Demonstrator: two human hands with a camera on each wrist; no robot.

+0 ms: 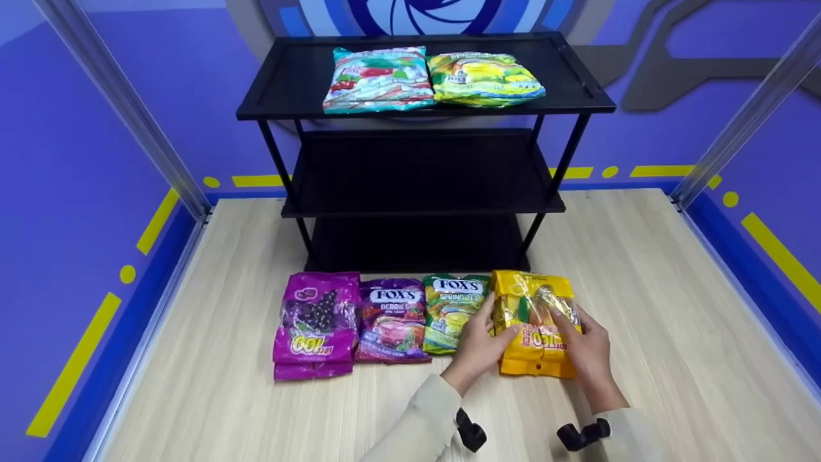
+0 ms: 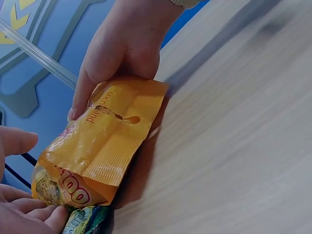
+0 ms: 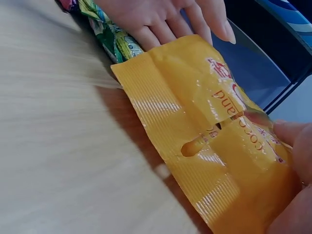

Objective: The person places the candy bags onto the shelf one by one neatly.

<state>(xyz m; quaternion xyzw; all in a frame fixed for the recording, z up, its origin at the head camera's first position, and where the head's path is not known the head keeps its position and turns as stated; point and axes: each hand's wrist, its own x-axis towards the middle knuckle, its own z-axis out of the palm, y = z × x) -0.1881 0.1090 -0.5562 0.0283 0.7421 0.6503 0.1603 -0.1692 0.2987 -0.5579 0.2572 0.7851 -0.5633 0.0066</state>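
Note:
A yellow candy bag (image 1: 537, 321) lies at the right end of a row of bags on the table. My right hand (image 1: 587, 346) grips its right side, the thumb lying over the front; its other fingers are mostly hidden. Against the bag's left side, my left hand (image 1: 481, 343) rests with fairly straight fingers, its thumb held apart in the right wrist view. Beside that hand is a green Fox's Spring Tea bag (image 1: 454, 308). Farther left lie a dark purple Fox's Berries bag (image 1: 391, 321) and a magenta candy bag (image 1: 315, 327).
Behind the row stands a black three-tier shelf (image 1: 423, 170). Its top tier bears a teal-and-red candy bag (image 1: 380, 80) and a yellow-green candy bag (image 1: 484, 78). Blue-purple panels (image 1: 83, 212) enclose the wooden table (image 1: 211, 359) at the back and sides.

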